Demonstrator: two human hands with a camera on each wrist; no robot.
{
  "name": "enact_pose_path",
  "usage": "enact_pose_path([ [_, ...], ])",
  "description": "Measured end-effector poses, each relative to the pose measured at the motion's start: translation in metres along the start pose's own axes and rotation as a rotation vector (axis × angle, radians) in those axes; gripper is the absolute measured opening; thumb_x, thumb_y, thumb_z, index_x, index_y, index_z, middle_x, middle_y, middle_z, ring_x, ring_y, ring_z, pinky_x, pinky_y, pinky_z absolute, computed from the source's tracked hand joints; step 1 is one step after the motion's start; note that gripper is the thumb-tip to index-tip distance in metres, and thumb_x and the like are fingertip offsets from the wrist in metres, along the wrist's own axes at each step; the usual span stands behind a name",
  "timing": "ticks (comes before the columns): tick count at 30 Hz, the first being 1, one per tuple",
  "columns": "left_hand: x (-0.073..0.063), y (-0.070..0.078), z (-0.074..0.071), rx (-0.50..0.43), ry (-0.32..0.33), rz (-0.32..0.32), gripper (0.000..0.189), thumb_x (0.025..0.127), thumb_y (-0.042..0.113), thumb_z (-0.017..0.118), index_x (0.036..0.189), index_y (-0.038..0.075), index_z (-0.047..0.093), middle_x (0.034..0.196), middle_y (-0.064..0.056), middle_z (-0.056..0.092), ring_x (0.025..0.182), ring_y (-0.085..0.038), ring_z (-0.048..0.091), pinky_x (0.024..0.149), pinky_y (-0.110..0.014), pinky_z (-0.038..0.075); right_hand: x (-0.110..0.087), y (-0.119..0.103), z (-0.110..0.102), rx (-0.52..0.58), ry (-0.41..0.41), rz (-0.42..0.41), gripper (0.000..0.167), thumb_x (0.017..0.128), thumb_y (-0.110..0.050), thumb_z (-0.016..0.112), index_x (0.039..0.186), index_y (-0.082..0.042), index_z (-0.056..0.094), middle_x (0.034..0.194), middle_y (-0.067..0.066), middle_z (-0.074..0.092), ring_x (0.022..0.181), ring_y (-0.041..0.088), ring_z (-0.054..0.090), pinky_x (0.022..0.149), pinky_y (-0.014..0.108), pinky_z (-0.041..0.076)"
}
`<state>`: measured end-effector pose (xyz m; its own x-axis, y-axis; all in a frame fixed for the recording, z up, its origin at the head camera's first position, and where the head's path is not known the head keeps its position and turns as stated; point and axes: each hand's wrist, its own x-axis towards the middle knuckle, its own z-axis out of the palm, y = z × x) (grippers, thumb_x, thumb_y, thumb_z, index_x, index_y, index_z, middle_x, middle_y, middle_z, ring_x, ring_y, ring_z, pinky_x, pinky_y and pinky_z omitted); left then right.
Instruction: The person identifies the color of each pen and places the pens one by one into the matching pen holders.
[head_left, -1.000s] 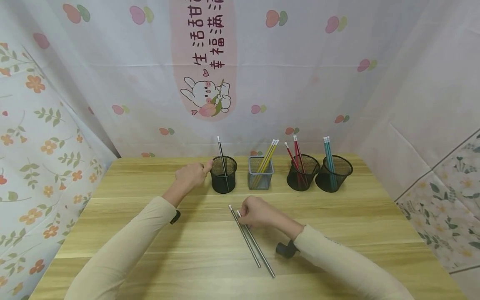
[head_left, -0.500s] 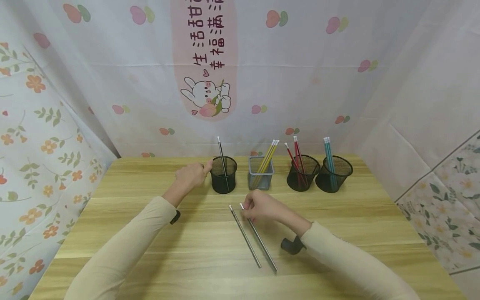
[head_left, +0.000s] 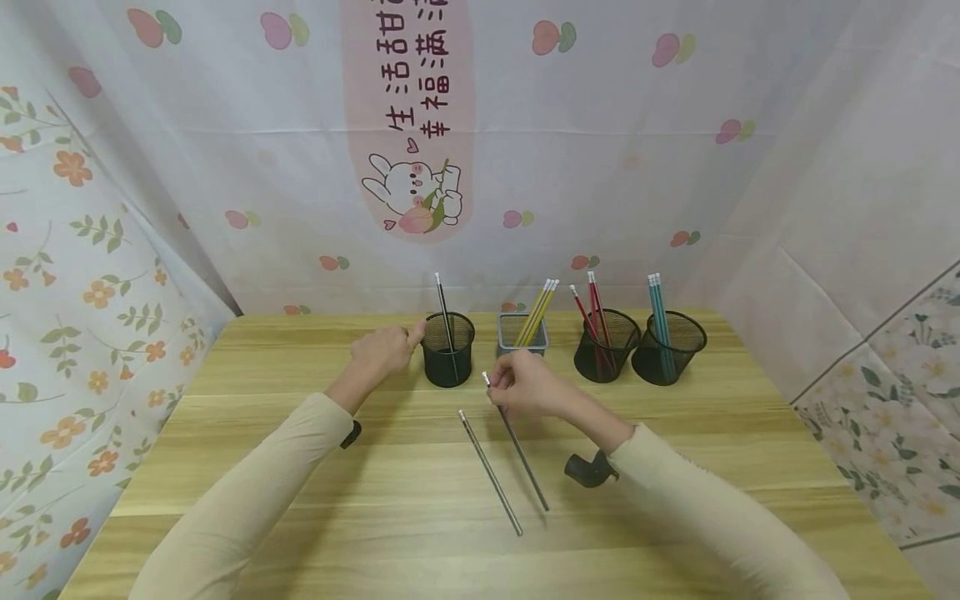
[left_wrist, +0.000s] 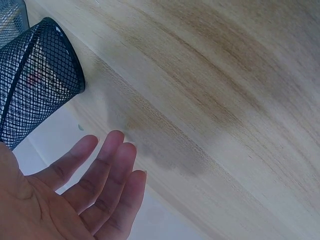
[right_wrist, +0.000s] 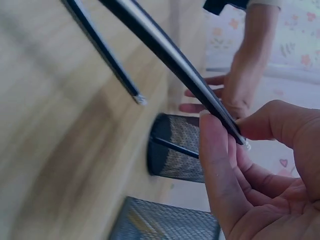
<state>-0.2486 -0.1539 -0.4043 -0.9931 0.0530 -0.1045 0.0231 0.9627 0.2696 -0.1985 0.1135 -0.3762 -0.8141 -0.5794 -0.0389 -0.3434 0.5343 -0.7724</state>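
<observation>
My right hand (head_left: pixel 528 385) pinches a dark grey pencil (head_left: pixel 525 458) between thumb and fingers, close to its white eraser end. The pencil slants down toward the front of the table. In the right wrist view the thumb and index finger show on either side of the pencil (right_wrist: pixel 170 55). A second dark pencil (head_left: pixel 491 471) lies on the table to its left. My left hand (head_left: pixel 381 348) is beside a round black mesh pencil cup (head_left: pixel 447 371), thumb at its rim, the other fingers (left_wrist: pixel 117 185) loosely extended. One black pencil (head_left: pixel 441 293) leans in that cup.
A square grey mesh holder (head_left: pixel 501 333) with yellow pencils (head_left: pixel 542 304) stands right of the black cup. Farther right are two more black mesh cups, one with red pencils (head_left: pixel 595 300), one with teal pencils (head_left: pixel 657 304). A printed curtain (head_left: pixel 600 150) hangs behind the wooden table (head_left: pixel 360 517).
My right hand has moved away toward the back, lifting the pencil's eraser end and drawing it from the other pencil. The left hand has stayed at the cup.
</observation>
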Motion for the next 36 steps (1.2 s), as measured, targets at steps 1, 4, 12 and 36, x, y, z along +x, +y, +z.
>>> enact_pose_path([
  [1, 0.000, 0.000, 0.000, 0.001, 0.001, 0.000, 0.086, 0.106, 0.063, 0.009, 0.126, 0.004, 0.069, 0.101, -0.022, 0.066, 0.080, -0.036, 0.062, 0.070, -0.057, 0.049, 0.001, -0.002, -0.002, 0.028, 0.003, 0.001, 0.005, 0.089, 0.002, 0.068, 0.086, 0.000, 0.064, 0.074, 0.004, 0.064, 0.062, 0.027, 0.067, 0.059, 0.039, 0.058],
  [4, -0.001, 0.000, -0.001, 0.001, 0.003, 0.001, 0.084, 0.106, 0.062, 0.010, 0.122, 0.005, 0.070, 0.097, -0.021, 0.065, 0.078, -0.035, 0.061, 0.068, -0.055, 0.049, 0.004, -0.008, -0.008, 0.068, 0.026, -0.002, 0.004, 0.090, 0.003, 0.067, 0.088, 0.001, 0.064, 0.076, 0.006, 0.063, 0.065, 0.024, 0.066, 0.060, 0.041, 0.059],
  [12, 0.001, 0.000, 0.000, -0.010, -0.003, -0.004, 0.084, 0.105, 0.063, 0.009, 0.117, 0.006, 0.070, 0.087, -0.017, 0.061, 0.072, -0.031, 0.058, 0.060, -0.047, 0.046, 0.014, -0.025, -0.028, 0.066, 0.122, -0.106, 0.004, 0.094, 0.001, 0.065, 0.097, 0.003, 0.064, 0.084, 0.009, 0.064, 0.074, 0.031, 0.066, 0.062, 0.034, 0.057],
  [36, 0.000, -0.001, -0.001, -0.029, -0.021, -0.015, 0.084, 0.105, 0.064, 0.009, 0.113, 0.007, 0.070, 0.093, -0.018, 0.063, 0.078, -0.033, 0.060, 0.067, -0.051, 0.047, 0.045, -0.059, -0.048, 0.137, 0.525, -0.346, 0.014, 0.098, -0.001, 0.065, 0.109, 0.006, 0.068, 0.092, 0.011, 0.068, 0.078, 0.022, 0.066, 0.072, 0.031, 0.054],
])
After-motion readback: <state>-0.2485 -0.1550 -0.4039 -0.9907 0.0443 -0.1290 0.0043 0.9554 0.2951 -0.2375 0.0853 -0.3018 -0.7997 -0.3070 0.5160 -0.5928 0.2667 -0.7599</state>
